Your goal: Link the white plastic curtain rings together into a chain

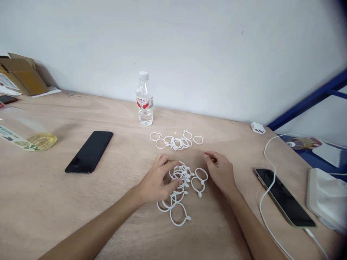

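Note:
A heap of several white plastic rings [182,187] lies on the wooden table [54,202] in front of me. My left hand [158,180] rests on the heap's left side, fingers curled around some of the rings. To the right of the heap, my right hand [221,171] hovers with fingers loosely bent and apart, holding nothing. A second, smaller group of white rings [176,141] is spread out farther back, near a water bottle.
A clear water bottle [144,99] stands at the back centre. One black phone [89,151] lies at left, another phone [284,196] with a white cable [267,202] at right. Cardboard box [20,74] far left, an oil bottle [27,135] on its side, white charger [257,127].

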